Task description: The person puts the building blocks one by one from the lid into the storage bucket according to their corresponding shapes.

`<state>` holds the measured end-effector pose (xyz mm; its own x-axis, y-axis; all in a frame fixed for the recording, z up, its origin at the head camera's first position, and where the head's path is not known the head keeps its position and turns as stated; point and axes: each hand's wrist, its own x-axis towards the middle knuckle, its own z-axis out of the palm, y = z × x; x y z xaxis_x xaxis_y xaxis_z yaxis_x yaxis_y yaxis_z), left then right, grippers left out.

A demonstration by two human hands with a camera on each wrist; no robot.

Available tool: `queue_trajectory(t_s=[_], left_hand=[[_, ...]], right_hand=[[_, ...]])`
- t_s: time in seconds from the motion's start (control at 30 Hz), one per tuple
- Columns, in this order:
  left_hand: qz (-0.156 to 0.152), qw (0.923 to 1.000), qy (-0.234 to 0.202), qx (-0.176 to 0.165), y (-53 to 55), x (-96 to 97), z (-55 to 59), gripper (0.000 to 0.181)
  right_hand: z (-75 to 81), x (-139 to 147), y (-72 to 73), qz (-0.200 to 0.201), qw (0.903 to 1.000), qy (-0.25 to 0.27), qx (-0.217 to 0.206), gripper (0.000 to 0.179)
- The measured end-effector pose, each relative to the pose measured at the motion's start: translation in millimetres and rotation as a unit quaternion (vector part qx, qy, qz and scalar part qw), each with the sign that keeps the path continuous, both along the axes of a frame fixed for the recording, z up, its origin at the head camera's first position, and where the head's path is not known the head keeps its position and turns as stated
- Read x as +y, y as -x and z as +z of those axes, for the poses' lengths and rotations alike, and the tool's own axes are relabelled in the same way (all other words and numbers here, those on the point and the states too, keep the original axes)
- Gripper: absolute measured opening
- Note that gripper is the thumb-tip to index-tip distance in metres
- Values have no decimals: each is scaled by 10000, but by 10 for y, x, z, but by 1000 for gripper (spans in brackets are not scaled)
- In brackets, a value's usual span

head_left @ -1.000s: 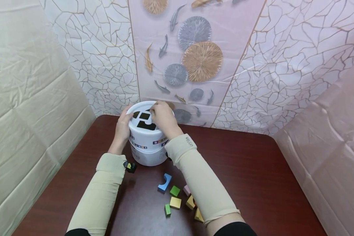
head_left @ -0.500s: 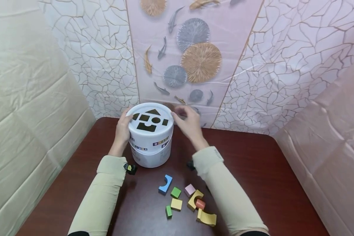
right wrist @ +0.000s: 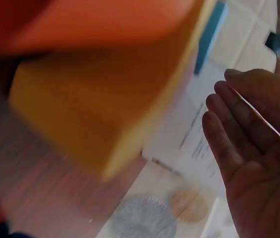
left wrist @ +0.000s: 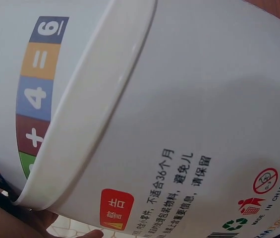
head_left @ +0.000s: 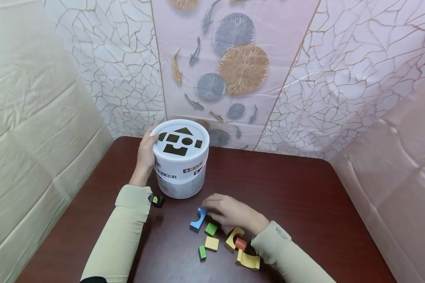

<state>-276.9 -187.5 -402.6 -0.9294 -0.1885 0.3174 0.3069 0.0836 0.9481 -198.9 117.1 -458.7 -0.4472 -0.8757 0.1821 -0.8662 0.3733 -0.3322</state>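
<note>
A white bucket (head_left: 180, 188) stands upright on the table, its lid (head_left: 159, 151) cut with dark shaped holes. My left hand (head_left: 146, 157) grips its left side, thumb over the lid's rim; printed labels fill the left wrist view. Over the loose blocks hovers my right hand (head_left: 233, 212), fingers loosely bent, fingertips right by the blue arch block (head_left: 195, 225). Nothing shows between those fingers in the right wrist view. A green block (head_left: 211, 229) lies just below them, and the hand mostly hides the pink block. A yellow arch (head_left: 230, 241) and red cylinder (head_left: 240, 243) lie beneath the wrist.
Closer to me lie a yellow block (head_left: 211, 243), a small green block (head_left: 202, 252) and another yellow arch (head_left: 248, 260). The dark red table (head_left: 287, 188) reaches back to a patterned cloth (head_left: 241, 110), with plain cloth hung at both sides.
My right hand has left the bucket's lid and come down toward me to the blocks. The lid's holes now show fully. My left hand keeps its grip on the bucket.
</note>
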Motion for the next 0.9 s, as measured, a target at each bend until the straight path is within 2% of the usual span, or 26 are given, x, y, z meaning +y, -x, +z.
queue_trajectory(t_s=[0.1,0.27,0.53,0.67,0.77,0.83,0.9], left_hand=[[0,10000,1,28,10,3,19,51],[-33,10000,3,31,3,5,29,51],[18,10000,77,-39,-6,-14,10,52],[53,9998,137,-96,0,-19,5,53],[64,9998,143,-79,6,-22,-3,53],[39,9999,117,-115,-15,-14,34,52],[23,9999,78,-75,-22,-16,39,51]], right_hand=[[-2,-99,-42,157,9989,-358,268,27],[2,-194,-20,289,9951,-778,544,26],[-80,-323,0,818,9854,-970,1131,17],[-47,-382,9,953,9813,-968,1364,9],[71,-434,18,1048,9838,-579,1338,10],[239,-482,14,1141,9861,-1,1205,11],[480,-550,27,1333,9814,823,1106,12]])
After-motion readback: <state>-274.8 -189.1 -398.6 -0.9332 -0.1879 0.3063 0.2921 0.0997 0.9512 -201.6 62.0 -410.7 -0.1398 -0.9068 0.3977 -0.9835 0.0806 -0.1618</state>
